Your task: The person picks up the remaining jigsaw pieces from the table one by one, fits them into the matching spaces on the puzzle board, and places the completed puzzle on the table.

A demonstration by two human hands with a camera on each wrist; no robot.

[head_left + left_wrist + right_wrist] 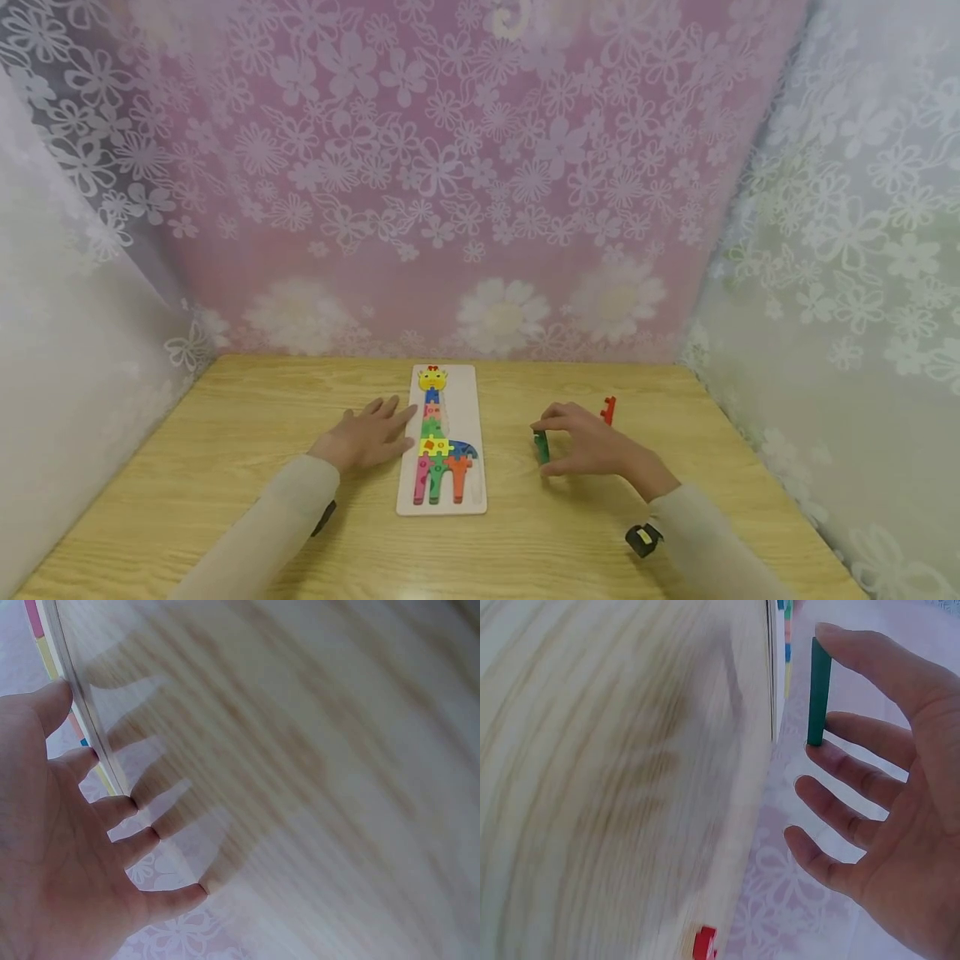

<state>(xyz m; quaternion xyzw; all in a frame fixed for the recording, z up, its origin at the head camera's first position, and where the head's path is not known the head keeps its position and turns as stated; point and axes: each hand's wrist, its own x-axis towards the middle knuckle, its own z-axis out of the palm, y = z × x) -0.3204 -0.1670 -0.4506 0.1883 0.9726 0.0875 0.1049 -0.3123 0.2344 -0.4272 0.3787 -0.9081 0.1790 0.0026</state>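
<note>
My right hand (585,442) pinches a green puzzle piece (542,447) between thumb and fingers, to the right of the board. In the right wrist view this green piece is seen edge-on, a thin strip. A white puzzle board (461,396) lies upright before me, holding a giraffe (432,446) of coloured pieces: yellow head, multicoloured neck and body, pink, green and orange legs. Beside the orange leg shows a bare recess. Spread on the table, my left hand (367,437) touches the board's left edge with its thumb and a finger.
A red puzzle piece (608,409) lies on the wooden table (570,542) just behind my right hand. Flower-patterned cloth (450,208) hangs behind the table and at both sides. Each wrist carries a small black camera (643,539).
</note>
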